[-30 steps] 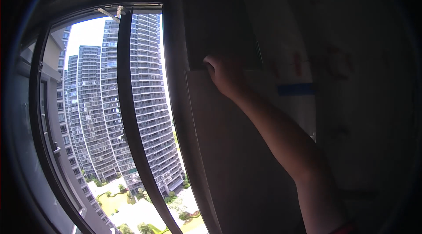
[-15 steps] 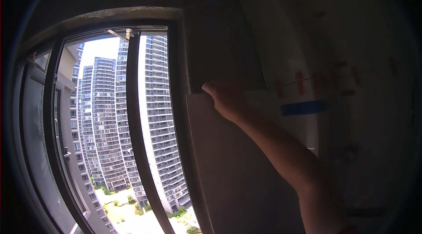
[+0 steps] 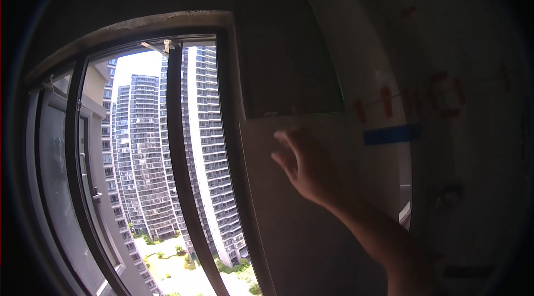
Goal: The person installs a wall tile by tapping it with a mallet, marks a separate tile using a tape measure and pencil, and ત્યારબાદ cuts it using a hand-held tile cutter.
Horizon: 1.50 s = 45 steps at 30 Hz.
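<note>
Head view: the right hand (image 3: 306,169) has dropped below the top edge of the grey panel (image 3: 283,229); its grip is empty, thumb and forefinger parted.

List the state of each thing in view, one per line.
Right hand: open, thumb apart from fingers, nothing visible in it; contact with panel unclear.
Pale panel: upright, its top edge meeting a darker section.
Window: daylight showing through; whether any sash is open, unclear.
Blue strip: on the wall, roughly level.
Red marks: on the wall, blurred.
</note>
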Motion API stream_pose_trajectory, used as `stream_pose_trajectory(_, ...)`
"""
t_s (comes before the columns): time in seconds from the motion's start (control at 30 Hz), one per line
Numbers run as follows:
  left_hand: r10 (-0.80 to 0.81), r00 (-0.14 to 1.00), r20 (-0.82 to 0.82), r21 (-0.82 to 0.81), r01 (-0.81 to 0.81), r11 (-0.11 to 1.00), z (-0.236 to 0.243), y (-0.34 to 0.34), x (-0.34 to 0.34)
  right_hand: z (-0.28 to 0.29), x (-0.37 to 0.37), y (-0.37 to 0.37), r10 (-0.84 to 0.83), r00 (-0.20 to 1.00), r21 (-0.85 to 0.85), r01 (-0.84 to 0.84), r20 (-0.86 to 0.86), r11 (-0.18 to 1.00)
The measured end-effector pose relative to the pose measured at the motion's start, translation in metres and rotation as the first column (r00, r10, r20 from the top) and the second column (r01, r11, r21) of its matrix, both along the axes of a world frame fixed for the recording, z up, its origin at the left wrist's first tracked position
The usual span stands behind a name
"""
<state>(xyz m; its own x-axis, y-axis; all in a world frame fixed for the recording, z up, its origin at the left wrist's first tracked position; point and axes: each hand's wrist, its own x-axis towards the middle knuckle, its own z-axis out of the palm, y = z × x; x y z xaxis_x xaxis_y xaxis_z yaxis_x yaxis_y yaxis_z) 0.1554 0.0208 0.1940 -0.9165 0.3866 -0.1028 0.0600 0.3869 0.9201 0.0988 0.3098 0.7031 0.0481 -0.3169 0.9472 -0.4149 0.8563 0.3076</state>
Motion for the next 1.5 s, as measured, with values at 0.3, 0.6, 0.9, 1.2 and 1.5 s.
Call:
stream_pose_trajectory(0.3,-0.267,0.958,-0.103,0.535,0.280,0.797,0.036,0.066,-0.040,-0.318,0.059,-0.038,-0.029,0.107,0.076,-0.472,0.994,0.878)
stream_pose_trajectory(0.6,-0.233,0.948,-0.219,0.532,0.316,0.785,0.102,0.090,-0.003,-0.223,0.035,0.060,0.185,0.703,-0.042,-0.216,0.686,0.976)
stream_pose_trajectory(0.9,-0.124,0.988,-0.091,0.214,0.141,0.967,0.018,0.042,-0.016,0.047,-0.024,0.187,-0.556,0.831,-0.344,0.520,-0.006,0.782)
stream_pose_trajectory(1.2,0.110,0.980,-0.166,-0.001,-0.112,0.994,-0.039,-0.016,0.007,0.083,-0.068,0.216,-0.684,0.712,-0.114,0.675,-0.159,0.729)
stream_pose_trajectory(1.5,0.361,0.931,0.047,-0.079,-0.357,0.931,-0.078,-0.050,0.068,-0.013,-0.110,0.184,-0.559,0.829,-0.097,0.556,-0.003,0.825)
